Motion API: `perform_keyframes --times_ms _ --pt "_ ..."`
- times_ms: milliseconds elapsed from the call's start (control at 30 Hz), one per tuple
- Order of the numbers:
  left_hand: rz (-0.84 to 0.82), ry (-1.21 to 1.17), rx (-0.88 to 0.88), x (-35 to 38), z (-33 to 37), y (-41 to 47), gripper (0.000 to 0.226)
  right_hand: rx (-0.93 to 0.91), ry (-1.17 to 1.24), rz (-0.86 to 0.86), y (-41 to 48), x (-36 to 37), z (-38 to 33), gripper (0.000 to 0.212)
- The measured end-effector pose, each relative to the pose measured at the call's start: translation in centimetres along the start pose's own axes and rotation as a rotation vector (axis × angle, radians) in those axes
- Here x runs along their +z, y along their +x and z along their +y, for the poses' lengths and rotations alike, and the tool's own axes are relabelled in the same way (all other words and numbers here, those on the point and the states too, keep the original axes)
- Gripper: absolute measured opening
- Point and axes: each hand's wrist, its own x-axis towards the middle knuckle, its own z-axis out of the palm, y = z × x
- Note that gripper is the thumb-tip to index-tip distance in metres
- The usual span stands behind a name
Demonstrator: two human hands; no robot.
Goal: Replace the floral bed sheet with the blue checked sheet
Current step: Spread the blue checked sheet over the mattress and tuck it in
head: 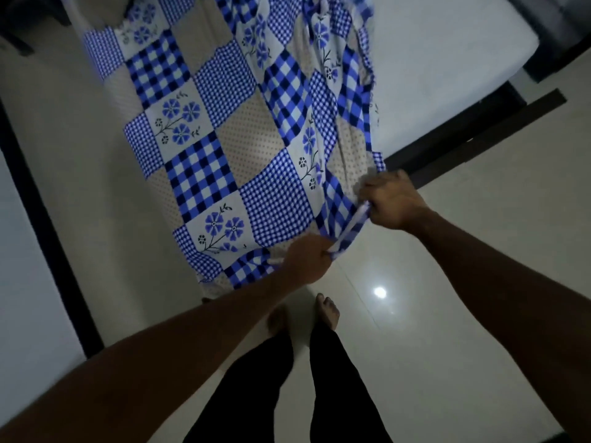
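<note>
Clutching the blue checked sheet [224, 161], left grip [307, 260] and right grip [393, 203] extend forward, fingers curled.

One sheet [224, 139], two hands [307, 260] [393, 203], one mattress [447, 59]

Arms outstretched; left hand [307, 259] and right hand [394, 202] grip the sheet [224, 139].

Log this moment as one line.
blue checked sheet: held out, unfolded | left hand: grips its edge | right hand: grips its edge | mattress: bare where visible
</note>
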Motion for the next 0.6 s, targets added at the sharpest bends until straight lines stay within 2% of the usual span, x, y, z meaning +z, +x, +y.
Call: perform_keyframes --times_ms 100,167,233,267,300,367,433,467,600 --pt "-0.040 -0.047 -0.127 1.1 -1.9 -0.4 0.039 0.070 0.015 0.039 1.4 -1.6 1.7 0.029" --pt "-0.023 -0.122 -0.237 1.2 -2.8 0.2 0.043 0.058 -0.041 -0.003 2.1 -2.8 2.0 0.049" --pt "-0.060 -0.108 -0.282 0.9 -2.9 1.2 0.044 0.108 -0.141 -0.172 2.3 -3.2 2.6 0.058" --pt "-0.112 -0.067 -0.285 0.6 -2.5 1.7 0.040 0.165 -0.164 -0.254 2.1 -3.0 3.1 0.052" --pt "-0.189 0.011 -0.281 0.3 -2.0 2.1 0.033 0.244 -0.140 -0.329 1.6 -2.6 3.3 0.048" --pt "-0.333 0.162 -0.234 -0.3 -1.0 3.2 0.027 0.384 -0.071 -0.481 -0.3 -1.6 3.4 0.061" --pt "-0.379 0.201 -0.147 -0.8 0.2 4.2 0.025 0.404 -0.035 -0.589 -2.1 -1.0 2.8 0.065" --pt "-0.354 0.161 -0.120 -1.1 1.1 4.7 0.024 0.385 -0.025 -0.580 -2.7 -0.7 2.7 0.061" --pt "-0.080 -0.096 -0.034 -2.4 4.4 8.0 0.012 0.239 -0.103 -0.530 -2.6 -1.4 1.9 0.058"
